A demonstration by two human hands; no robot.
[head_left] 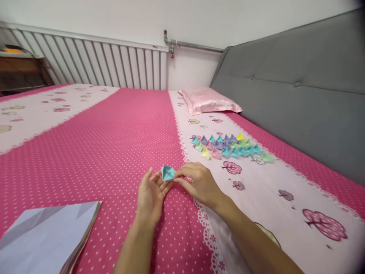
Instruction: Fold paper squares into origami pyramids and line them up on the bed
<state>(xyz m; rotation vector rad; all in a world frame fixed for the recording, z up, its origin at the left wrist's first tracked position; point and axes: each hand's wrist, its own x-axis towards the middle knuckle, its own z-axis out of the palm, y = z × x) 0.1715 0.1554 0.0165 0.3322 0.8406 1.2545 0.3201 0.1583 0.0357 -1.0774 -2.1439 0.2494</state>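
A small light-blue folded paper boat [168, 173] is held up over the bed, its hollow side facing me. My right hand [201, 182] pinches the boat's right corner between thumb and fingertips. Palm up, my left hand [151, 196] lies open with fingers apart, its fingertips just under and behind the boat; whether they touch it I cannot tell. Beyond my right hand, several rows of folded paper boats [234, 152] in blue, purple, green, pink and yellow stand on the bedspread.
The pink bedspread [128, 133] has white dots and pale printed bands. A stack of paper sheets [51, 232] lies at the lower left. A pink satin pillow [209, 101] rests near the grey headboard [293, 76]. Behind the bed are a white radiator [108, 62] and a pipe [196, 45].
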